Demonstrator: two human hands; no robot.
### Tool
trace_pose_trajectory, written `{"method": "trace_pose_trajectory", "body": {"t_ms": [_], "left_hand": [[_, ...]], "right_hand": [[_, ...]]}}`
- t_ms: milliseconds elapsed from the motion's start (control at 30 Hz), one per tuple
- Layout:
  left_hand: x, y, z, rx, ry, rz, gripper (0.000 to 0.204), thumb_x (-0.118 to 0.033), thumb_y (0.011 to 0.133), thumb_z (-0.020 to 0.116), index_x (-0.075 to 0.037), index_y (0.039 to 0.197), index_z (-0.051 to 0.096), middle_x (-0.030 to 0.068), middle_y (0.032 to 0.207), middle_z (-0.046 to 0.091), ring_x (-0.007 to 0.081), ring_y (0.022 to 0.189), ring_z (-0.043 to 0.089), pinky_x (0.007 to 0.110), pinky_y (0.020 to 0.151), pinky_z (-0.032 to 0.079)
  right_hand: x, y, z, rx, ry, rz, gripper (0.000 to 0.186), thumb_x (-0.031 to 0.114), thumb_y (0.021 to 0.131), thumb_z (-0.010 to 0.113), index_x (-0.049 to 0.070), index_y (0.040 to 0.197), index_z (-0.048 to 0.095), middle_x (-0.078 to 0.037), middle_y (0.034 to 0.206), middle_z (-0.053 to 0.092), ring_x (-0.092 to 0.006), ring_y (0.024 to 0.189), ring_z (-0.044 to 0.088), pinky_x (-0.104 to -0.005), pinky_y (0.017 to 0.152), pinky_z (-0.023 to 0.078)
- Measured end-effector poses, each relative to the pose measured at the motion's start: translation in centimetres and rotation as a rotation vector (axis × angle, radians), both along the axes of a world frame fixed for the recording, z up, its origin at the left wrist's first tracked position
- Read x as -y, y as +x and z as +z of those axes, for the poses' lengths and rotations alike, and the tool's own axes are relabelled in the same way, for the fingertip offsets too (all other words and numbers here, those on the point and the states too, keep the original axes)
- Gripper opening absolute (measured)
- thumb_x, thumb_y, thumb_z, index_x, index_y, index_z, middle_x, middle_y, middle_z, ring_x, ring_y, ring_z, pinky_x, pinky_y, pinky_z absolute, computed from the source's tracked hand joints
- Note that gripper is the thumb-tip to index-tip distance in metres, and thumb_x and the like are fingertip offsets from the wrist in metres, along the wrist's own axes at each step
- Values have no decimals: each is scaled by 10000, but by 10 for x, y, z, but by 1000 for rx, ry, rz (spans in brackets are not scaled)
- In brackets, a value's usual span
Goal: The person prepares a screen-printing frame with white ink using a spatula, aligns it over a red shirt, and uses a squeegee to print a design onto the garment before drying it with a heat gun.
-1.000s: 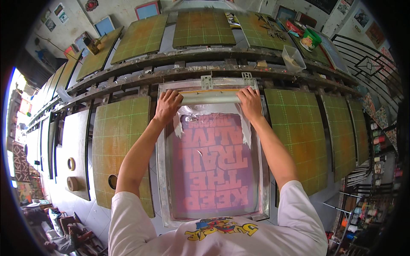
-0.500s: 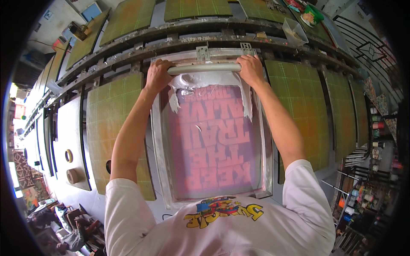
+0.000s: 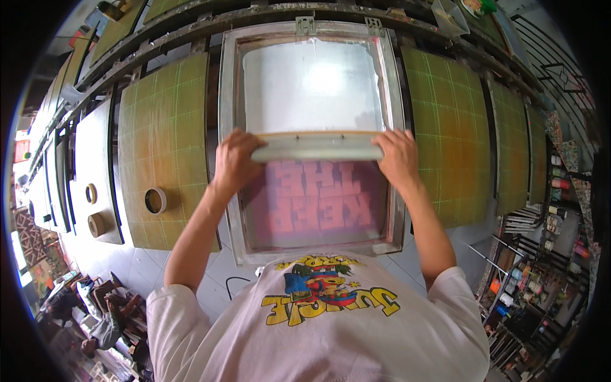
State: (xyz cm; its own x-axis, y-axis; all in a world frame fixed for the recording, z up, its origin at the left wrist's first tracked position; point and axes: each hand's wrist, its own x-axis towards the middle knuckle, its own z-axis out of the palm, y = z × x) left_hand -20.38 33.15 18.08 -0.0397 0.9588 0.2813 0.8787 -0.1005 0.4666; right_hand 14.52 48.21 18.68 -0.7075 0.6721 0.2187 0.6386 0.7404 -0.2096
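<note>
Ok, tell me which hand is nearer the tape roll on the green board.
Left. The left hand, on the left end of the squeegee, is up and right of the tape roll; the right hand, on the other end, is farther right.

The camera, left one of two, sits on the person's head and looks steeply down, over the white shirt point(image 3: 318, 337), to the left hand point(image 3: 238, 160), the right hand point(image 3: 398, 157) and the screen frame point(image 3: 229, 95). These are near; its wide fisheye view also includes green boards point(image 3: 167, 127) at both sides.
</note>
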Motion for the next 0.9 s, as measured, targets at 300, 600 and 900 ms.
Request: {"method": "trace_pose_trajectory", "body": {"t_ms": [300, 600, 900], "left_hand": [[196, 102, -3, 14, -45, 74, 399, -78, 524, 774, -119, 921, 768, -14, 1035, 765, 183, 807, 629, 340, 696, 475], [236, 120, -12, -22, 5, 94, 428, -140, 521, 808, -129, 948, 780, -23, 1028, 761, 181, 830, 619, 343, 713, 482], [139, 84, 63, -22, -245, -60, 205, -147, 641, 820, -100, 832, 764, 38, 864, 723, 262, 871, 659, 390, 764, 561]], "right_hand": [[196, 91, 1, -52, -12, -59, 128, 46, 846, 663, 87, 945, 731, -9, 946, 714, -193, 814, 618, -357, 714, 405], [222, 107, -13, -78, 52, -62, 188, 37, 754, 744, 89, 935, 742, -20, 961, 732, -203, 814, 634, -363, 766, 424], [151, 97, 17, -55, -254, 9, 227, 63, 679, 795, 133, 888, 741, -26, 882, 694, -245, 865, 625, -378, 787, 415]]}}
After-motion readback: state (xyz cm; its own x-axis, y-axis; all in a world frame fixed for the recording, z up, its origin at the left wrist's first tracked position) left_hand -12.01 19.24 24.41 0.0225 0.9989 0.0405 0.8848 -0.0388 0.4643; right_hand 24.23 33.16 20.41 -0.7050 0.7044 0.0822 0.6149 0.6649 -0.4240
